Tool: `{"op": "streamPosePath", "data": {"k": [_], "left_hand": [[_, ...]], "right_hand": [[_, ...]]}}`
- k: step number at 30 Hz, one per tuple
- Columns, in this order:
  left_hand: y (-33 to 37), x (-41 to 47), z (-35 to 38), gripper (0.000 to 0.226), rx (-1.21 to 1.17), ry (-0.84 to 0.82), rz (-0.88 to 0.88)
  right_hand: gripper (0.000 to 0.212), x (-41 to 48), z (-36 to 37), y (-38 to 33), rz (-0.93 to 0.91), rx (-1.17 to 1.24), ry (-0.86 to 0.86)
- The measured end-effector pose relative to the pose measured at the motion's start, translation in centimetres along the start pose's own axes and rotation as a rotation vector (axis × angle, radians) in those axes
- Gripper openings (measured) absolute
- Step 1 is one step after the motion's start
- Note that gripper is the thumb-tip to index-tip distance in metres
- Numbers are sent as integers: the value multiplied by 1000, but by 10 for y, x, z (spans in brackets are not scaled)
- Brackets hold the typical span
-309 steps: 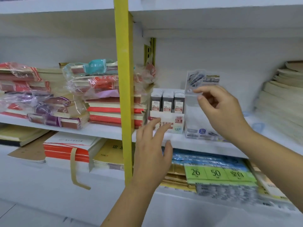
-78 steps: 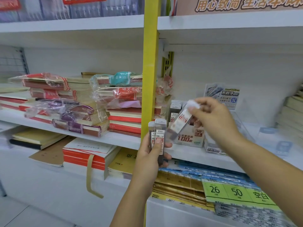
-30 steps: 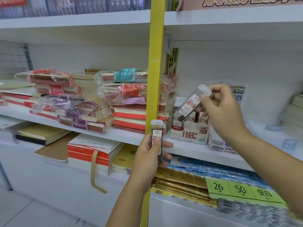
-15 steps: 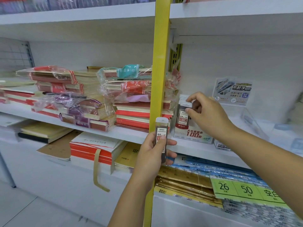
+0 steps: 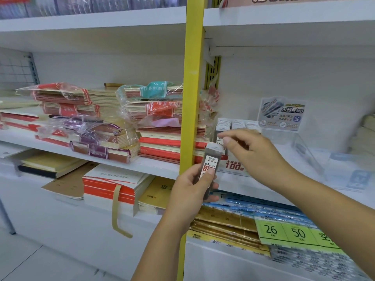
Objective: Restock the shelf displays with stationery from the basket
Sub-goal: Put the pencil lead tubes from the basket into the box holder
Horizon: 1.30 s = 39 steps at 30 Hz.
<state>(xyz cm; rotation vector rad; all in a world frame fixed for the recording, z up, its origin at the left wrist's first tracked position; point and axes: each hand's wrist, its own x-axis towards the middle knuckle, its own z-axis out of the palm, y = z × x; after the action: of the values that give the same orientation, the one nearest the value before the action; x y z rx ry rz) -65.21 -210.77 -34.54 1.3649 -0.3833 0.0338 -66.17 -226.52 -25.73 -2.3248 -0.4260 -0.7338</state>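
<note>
Several lead cases [image 5: 237,125] already stood in the display box [image 5: 235,167] on the shelf [image 5: 154,164]; the left hand [image 5: 190,191] gripped one more case [image 5: 211,161] just in front, while the right hand [image 5: 259,157], empty and loosely bent, hovered beside its top

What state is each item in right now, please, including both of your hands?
Lead case: capped, upright, held off the shelf.
Left hand: grips the lead case.
Right hand: holds nothing, fingertips near the case's cap.
Display box: on the shelf, holding stocked cases upright.
Notebook packs: stacked flat, plastic wrap loose.
</note>
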Motion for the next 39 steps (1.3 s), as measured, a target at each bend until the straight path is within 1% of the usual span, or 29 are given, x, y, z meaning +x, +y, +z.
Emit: {"op": "streamPosePath", "data": {"k": [2, 4, 5, 6, 8, 10, 11, 12, 14, 15, 17, 19, 22, 23, 25, 26, 28, 31, 33, 36, 37, 39], "left_hand": [[1, -2, 6, 15, -3, -27, 4], [1, -2, 10, 14, -10, -31, -2], [1, -1, 13, 13, -3, -19, 9], [-1, -1, 15, 13, 37, 11, 38], [-6, 2, 17, 22, 242, 113, 125], [-11, 3, 17, 41, 456, 179, 202], [-14, 4, 18, 49, 533, 173, 228], [-17, 4, 18, 55, 606, 154, 255], [-23, 6, 20, 65, 725, 112, 298], [-25, 7, 20, 69, 749, 98, 298], [-28, 9, 20, 73, 750, 75, 284], [-30, 11, 19, 74, 770, 49, 279], [-31, 12, 18, 73, 803, 28, 269], [-31, 12, 18, 72, 809, 24, 267], [-31, 13, 18, 72, 813, 20, 265], [-32, 13, 18, 71, 809, 19, 267], [-32, 13, 17, 71, 800, 17, 271], [-30, 12, 17, 69, 763, 17, 265], [-28, 8, 19, 67, 729, 51, 288], [-29, -9, 20, 58, 766, 147, 381], [-32, -18, 20, 55, 789, 149, 402], [-45, -40, 20, 50, 854, 60, 392]], "right_hand": [[19, -6, 0, -6, 59, 184, -108], [19, -9, -1, -6, 82, 234, -135], [18, -8, -2, -6, 99, 261, -102], [17, -7, -5, -5, 116, 297, -33], [15, -1, -16, -4, 103, 325, 171], [15, 8, -28, -3, -1, 246, 339], [15, 12, -32, -2, -64, 167, 369], [15, 16, -33, -1, -116, 73, 363], [19, 24, -31, 3, -172, -109, 280], [20, 26, -27, 6, -182, -173, 225], [21, 31, -19, 11, -179, -224, 126], [18, 36, -14, 15, -123, -199, 64], [20, 47, -10, 21, -5, -127, 45], [19, 50, -8, 24, -11, -155, 48], [12, 52, -4, 29, -77, -292, 73], [13, 52, -1, 31, -107, -357, 97], [21, 51, 1, 33, -135, -430, 137], [29, 44, 1, 34, -108, -487, 123], [28, 32, -5, 31, -114, -448, 165], [18, -2, -21, 22, -179, -314, 295], [16, -19, -27, 19, -189, -250, 309], [14, -59, -34, 18, -164, -96, 267]]}}
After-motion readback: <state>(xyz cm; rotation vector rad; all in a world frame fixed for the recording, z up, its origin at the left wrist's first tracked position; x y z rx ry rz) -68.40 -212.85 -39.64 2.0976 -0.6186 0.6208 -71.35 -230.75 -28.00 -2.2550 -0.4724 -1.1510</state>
